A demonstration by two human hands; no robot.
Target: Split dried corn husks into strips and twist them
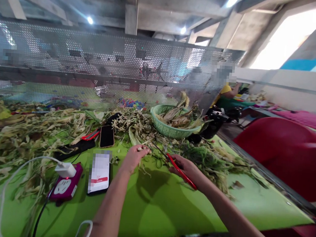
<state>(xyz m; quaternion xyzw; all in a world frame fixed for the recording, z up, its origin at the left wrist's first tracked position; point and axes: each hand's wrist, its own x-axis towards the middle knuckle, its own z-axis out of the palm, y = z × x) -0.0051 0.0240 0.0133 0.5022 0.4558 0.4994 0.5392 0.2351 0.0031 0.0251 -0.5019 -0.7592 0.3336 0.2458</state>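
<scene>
Over the worktop (pixel 145 222), your left hand (pixel 134 156) had its grip clamped on a pale husk piece (pixel 140 149), left of the red-handled scissors (pixel 174 163), around which your right hand (pixel 186 165) was closed, the scissors' long axis running from near right to far left.

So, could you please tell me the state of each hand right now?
Left hand: closed, pinching plant bits.
Right hand: closed, holding the scissors.
</scene>
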